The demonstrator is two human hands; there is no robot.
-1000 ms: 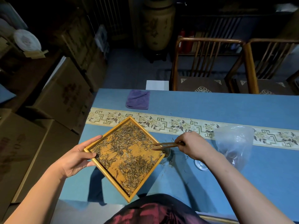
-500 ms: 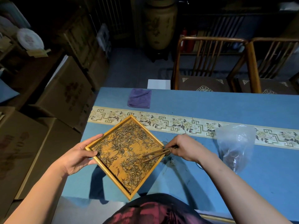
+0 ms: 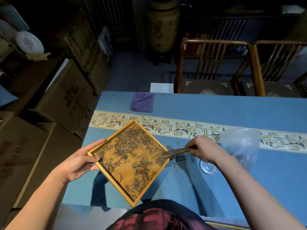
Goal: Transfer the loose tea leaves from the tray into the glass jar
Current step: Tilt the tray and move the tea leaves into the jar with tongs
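A square wooden tray (image 3: 114, 180) is held tilted over the blue table, corner pointing right. Loose tea leaves (image 3: 132, 150) are scattered across it. My left hand (image 3: 81, 161) grips the tray's left corner, thumb inside the rim. My right hand (image 3: 204, 147) pinches wooden tongs (image 3: 176, 151) whose tips reach the tray's right corner. The glass jar (image 3: 171, 159) stands just under that corner, mostly hidden by the tray. Some leaves lie spilled on the table (image 3: 182, 165) around the jar.
A glass lid (image 3: 207, 166) lies right of the jar, beside a crumpled clear plastic bag (image 3: 240, 143). A purple cloth (image 3: 142, 102) sits at the table's far side. Two wooden chairs (image 3: 212, 67) stand beyond; cardboard boxes (image 3: 63, 100) are on the left.
The tongs swept inward across the tray's leaves, then drew back to its right corner above the jar. The bare patch in the tray's middle has grown. My left hand kept its hold.
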